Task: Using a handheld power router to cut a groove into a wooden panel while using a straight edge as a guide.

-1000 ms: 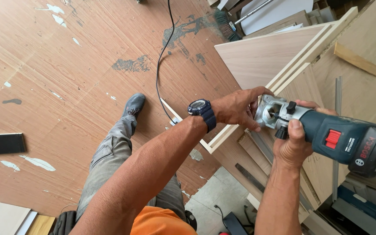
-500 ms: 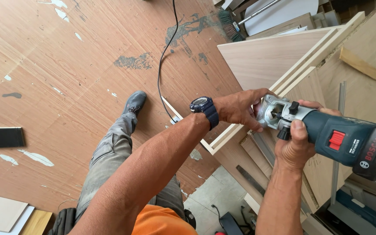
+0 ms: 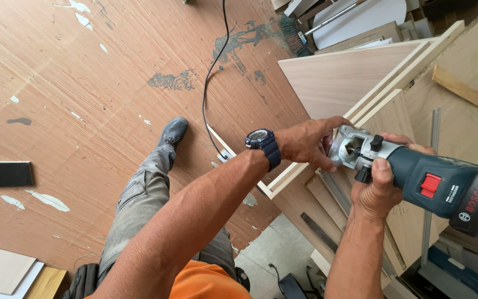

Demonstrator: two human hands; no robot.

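1. right hand (image 3: 380,191) is clamped round the router (image 3: 416,177), thumb by its black knob.
2. left hand (image 3: 308,144) grips the router's metal base, at the panel (image 3: 349,77) edge.
3. wooden floor (image 3: 84,83), black cable (image 3: 214,72).
4. both forearms reach forward; watch (image 3: 262,141) on the left wrist.

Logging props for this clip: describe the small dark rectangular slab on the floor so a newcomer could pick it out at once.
Start from the brown plywood floor and follow it to the picture's left edge. There, level with the person's knee, lies the black slab, flat and alone. Its dark colour sets it apart from the pale boards stacked in the bottom left corner.
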